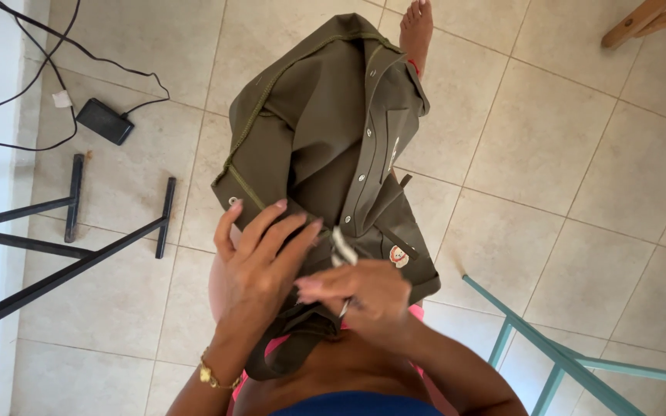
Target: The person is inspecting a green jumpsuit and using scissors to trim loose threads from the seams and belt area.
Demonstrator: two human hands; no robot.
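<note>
An olive-green shirt with metal snap buttons and a small round patch hangs over my lap, turned partly inside out. My left hand lies on the cloth near its lower edge, fingers spread and pressing the fabric. My right hand is closed around a small white and metal tool, whose tip sits against the shirt's button strip. A gold bracelet circles my left wrist. My bare foot shows beyond the top of the shirt.
Beige floor tiles lie below. A black pedal with black cables sits at the upper left. Black metal table legs stand left, a teal metal frame lower right, wooden furniture legs top right.
</note>
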